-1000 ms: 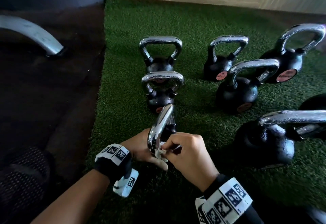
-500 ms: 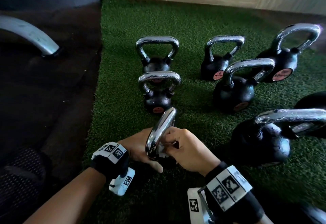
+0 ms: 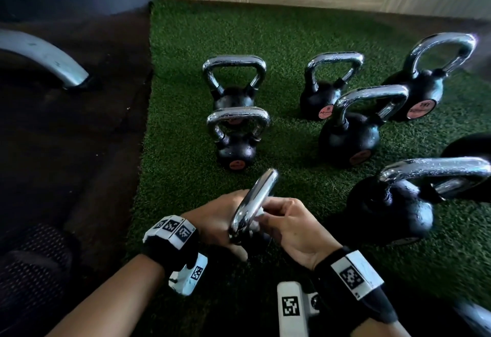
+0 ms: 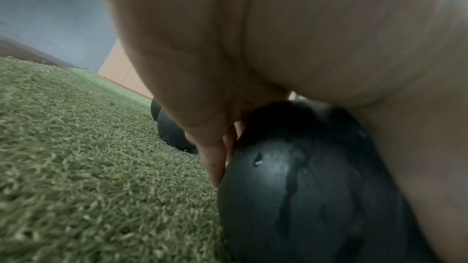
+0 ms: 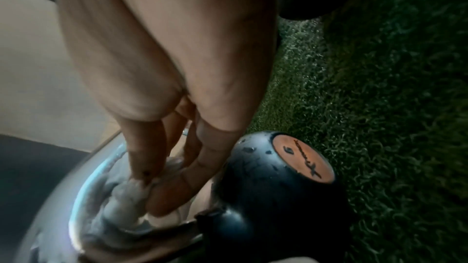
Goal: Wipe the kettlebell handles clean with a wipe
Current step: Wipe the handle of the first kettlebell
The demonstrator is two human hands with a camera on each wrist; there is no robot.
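- Far left of the left hand (image 3: 212, 220): a curved metal bar (image 3: 45, 55) on dark floor (image 3: 66, 150). The turf edge (image 3: 144, 135) runs just left of that hand, so there is little green on that side before the floor begins.
- Left hand: it cups the black body of the nearest kettlebell (image 4: 303, 177), fingers bent round the ball, bracing it. The bell sits between the two hands, turned so its handle (image 3: 255, 201) shows edge-on.
- Right hand (image 3: 295, 228): its fingers pinch a bunched white wipe (image 5: 126, 193) against the inner side of the chrome handle, low on the loop where it meets the body.
- Step in hand, as I judge it: rubbing this handle, at its lower bend. The next move calls for sliding the wipe up and over the top bar while the left hand keeps the bell from rolling.
- Ahead of the hands: two small bells (image 3: 236, 135) in a line, close beyond the handle's tip; a forward sweep has little room.
- Right of the right hand: a big bell (image 3: 393, 204) with a droplet-covered handle stands near, three more (image 3: 348, 135) behind it; open turf (image 3: 305, 177) lies between. These look not yet wiped.
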